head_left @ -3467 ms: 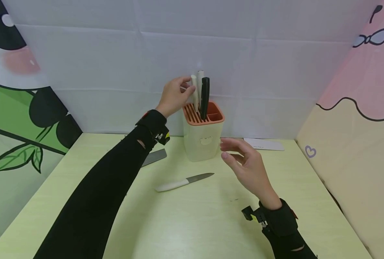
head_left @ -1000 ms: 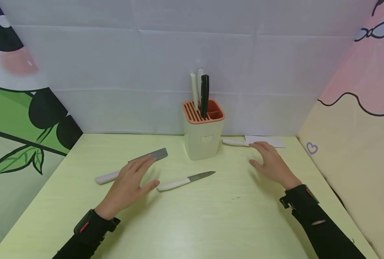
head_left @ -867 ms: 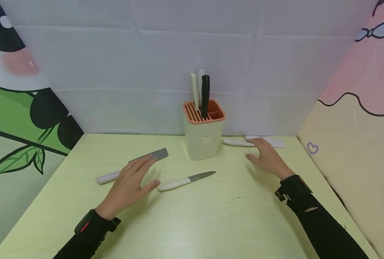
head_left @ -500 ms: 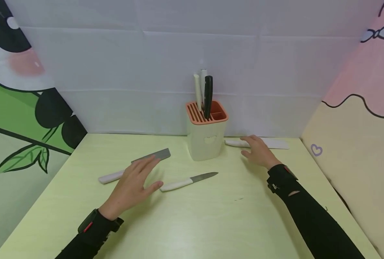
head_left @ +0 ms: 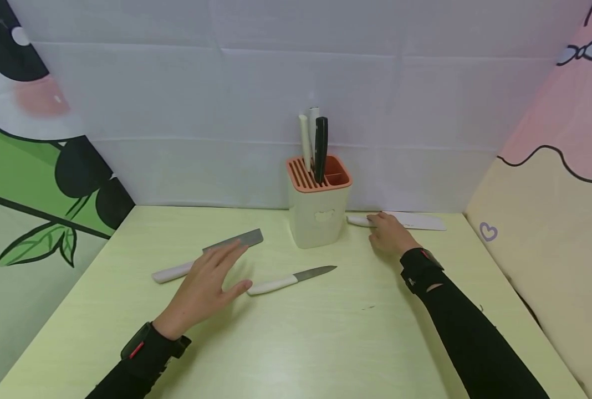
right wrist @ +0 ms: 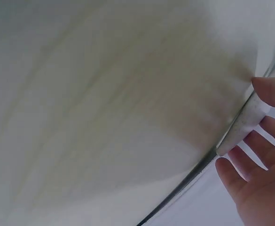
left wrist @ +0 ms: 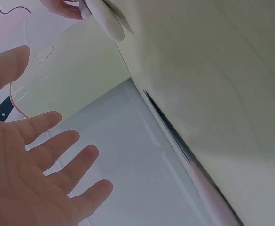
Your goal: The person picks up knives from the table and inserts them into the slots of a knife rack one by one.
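Observation:
At the back right my right hand (head_left: pixel 392 235) has its thumb and fingers around the white handle of a cleaver (head_left: pixel 422 221), which lies flat near the wall. In the right wrist view, the thumb is on one side of that handle (right wrist: pixel 245 121) and the fingers on the other. My left hand (head_left: pixel 203 288), fingers spread, hovers palm down over another cleaver (head_left: pixel 172 272) with a grey blade, hiding part of it. Between the hands a paring knife (head_left: pixel 273 284) with a white handle lies on the table. The left hand holds nothing.
A cream knife block (head_left: pixel 318 221) with an orange slotted top stands at the back centre. Two white handles (head_left: pixel 304 141) and a black handle (head_left: pixel 321 147) rise from its slots. A pale wall sheet (head_left: pixel 216 172) closes off the back of the table.
My left hand has left the knife block's white handle and come down near the grey-bladed cleaver. My right hand has moved left over the other cleaver and now grips its handle.

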{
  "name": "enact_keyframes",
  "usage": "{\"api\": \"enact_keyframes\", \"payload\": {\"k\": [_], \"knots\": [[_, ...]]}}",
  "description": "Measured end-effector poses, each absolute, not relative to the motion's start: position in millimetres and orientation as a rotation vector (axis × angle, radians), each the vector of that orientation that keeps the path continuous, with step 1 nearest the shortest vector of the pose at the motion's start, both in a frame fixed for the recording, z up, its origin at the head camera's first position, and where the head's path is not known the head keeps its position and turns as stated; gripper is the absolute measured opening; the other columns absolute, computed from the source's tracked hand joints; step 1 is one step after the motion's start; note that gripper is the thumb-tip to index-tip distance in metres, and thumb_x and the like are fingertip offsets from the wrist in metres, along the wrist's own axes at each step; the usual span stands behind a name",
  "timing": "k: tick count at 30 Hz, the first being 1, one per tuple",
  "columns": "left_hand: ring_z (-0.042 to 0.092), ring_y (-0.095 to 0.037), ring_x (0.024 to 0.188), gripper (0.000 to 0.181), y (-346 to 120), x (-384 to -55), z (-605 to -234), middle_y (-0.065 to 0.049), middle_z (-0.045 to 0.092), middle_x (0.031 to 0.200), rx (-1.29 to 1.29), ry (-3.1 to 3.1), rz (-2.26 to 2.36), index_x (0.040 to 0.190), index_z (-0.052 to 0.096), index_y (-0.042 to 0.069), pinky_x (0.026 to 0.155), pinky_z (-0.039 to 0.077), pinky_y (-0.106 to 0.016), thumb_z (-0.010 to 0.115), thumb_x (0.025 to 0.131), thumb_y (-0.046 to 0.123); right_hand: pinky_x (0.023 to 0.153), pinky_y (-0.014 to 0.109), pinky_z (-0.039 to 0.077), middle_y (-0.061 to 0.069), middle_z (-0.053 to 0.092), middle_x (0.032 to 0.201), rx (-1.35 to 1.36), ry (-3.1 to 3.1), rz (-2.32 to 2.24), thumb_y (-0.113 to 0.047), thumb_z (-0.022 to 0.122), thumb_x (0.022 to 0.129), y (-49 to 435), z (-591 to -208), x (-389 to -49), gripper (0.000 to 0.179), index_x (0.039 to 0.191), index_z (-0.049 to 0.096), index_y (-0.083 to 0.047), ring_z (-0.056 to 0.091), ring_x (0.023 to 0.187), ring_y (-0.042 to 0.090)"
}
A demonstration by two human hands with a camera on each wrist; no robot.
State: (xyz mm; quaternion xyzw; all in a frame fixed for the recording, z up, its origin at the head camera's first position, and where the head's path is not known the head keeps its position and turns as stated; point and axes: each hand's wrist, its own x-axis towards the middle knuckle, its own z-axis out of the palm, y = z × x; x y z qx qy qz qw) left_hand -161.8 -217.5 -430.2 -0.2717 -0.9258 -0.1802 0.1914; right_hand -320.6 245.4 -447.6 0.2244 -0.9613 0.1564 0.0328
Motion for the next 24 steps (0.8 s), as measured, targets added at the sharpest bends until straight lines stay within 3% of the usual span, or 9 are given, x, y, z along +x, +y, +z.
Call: {"api": "enact_keyframes", "payload": {"k": [5, 13, 24], "knots": [[0.05, -0.044, 0.141, 0.078, -217.6, -161.7, -430.3, -0.02, 0.049, 0.16, -0.76, -2.601, -0.51, 0.158, 0.049, 0.008, 0.112, 0.041, -0.067, 0.081, 0.095, 0.041, 0.11, 0.063, 0.045, 0.033, 0.06, 0.133, 0.693, -2.926, 0.452, -0.004, 0.067, 0.099, 247.9, -449.7, -318.3, 0.047, 0.143, 0.058, 0.01, 0.055, 0.126, 0.055], [0.05, -0.043, 0.141, 0.078, -218.1, -161.8, -431.1, -0.02, 0.049, 0.16, -0.758, -2.61, -0.511, 0.159, 0.049, 0.008, 0.111, 0.042, -0.067, 0.081, 0.095, 0.04, 0.099, 0.058, 0.053, 0.024, 0.069, 0.111, 0.786, -2.782, 0.367, 0.005, 0.072, 0.093, 251.9, -453.5, -318.5, 0.029, 0.122, 0.072, 0.007, 0.062, 0.105, 0.049], [0.049, -0.043, 0.141, 0.077, -217.4, -161.4, -431.0, -0.021, 0.049, 0.16, -0.762, -2.607, -0.52, 0.158, 0.049, 0.008, 0.111, 0.041, -0.067, 0.081, 0.095, 0.038, 0.088, 0.051, 0.06, 0.016, 0.073, 0.107, 0.834, -2.774, 0.38, 0.006, 0.072, 0.095, 263.0, -459.6, -317.2, 0.023, 0.117, 0.073, 0.002, 0.072, 0.1, 0.037]]}}
